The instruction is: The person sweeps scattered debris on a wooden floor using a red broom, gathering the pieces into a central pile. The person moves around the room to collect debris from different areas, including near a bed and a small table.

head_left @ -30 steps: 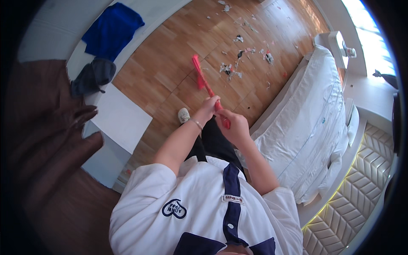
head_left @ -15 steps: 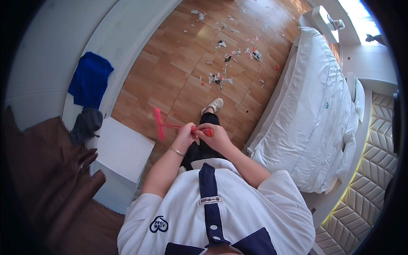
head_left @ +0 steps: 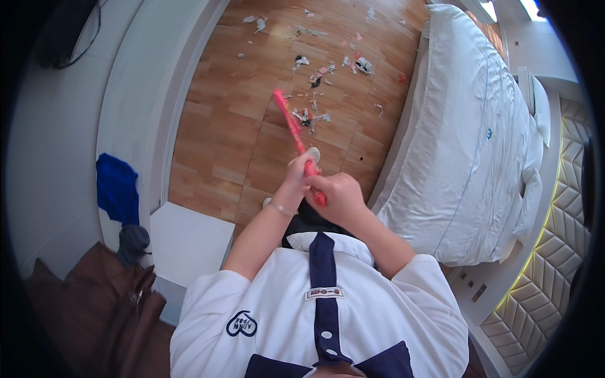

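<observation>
Both my hands are wrapped round the red handle of a long-handled tool (head_left: 289,118), whose pinkish-red head formed a T with its shaft a moment ago. Its exact kind is unclear, because the far part is smeared by motion. My left hand (head_left: 299,174) grips farther up the handle, and my right hand (head_left: 340,194) closes round the end nearer my body. The tool points away from me and slightly left, over the wooden floor (head_left: 220,132). Beyond it lie scattered paper scraps (head_left: 305,117), mostly white with some black and red bits.
A bed with a white quilt (head_left: 460,145) runs along the right. To the left are a white box-like stand (head_left: 189,242), a blue cloth (head_left: 117,187), a dark grey cloth (head_left: 133,244) and brown fabric (head_left: 94,309). More scraps (head_left: 362,65) lie farther off.
The tool has swung from pointing left to pointing ahead, over the scraps. Both hands have shifted a little right and up, still gripping it. My view has turned slightly.
</observation>
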The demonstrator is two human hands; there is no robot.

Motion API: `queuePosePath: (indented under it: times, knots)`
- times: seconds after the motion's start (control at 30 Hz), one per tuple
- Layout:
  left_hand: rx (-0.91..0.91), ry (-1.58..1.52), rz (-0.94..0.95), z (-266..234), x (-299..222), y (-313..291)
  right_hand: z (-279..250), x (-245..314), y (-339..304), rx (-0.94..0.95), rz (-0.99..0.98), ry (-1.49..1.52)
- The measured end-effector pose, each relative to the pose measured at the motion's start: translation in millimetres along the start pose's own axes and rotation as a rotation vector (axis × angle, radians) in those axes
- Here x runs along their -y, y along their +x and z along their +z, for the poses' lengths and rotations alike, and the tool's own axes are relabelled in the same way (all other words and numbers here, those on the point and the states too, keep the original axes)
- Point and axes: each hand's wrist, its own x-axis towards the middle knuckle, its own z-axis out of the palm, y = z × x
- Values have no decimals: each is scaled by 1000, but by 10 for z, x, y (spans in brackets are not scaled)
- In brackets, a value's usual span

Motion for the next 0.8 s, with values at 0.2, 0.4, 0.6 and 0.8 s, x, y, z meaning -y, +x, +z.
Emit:
queuePosePath:
  times: [0.2, 0.4, 0.6, 0.8]
  knots:
    - [-201, -73, -53, -574, -196, 152, 60, -116, 299, 93, 103, 256]
    - [-192, -70, -108, -271, -551, 644, 199, -651, 742, 163, 329, 308]
    - [113, 41, -140, 391, -899, 933, -430, -498, 1069, 2, 221, 31]
    - [94, 86, -53, 729, -1494, 611, -440, -123, 1417, -114, 52, 74]
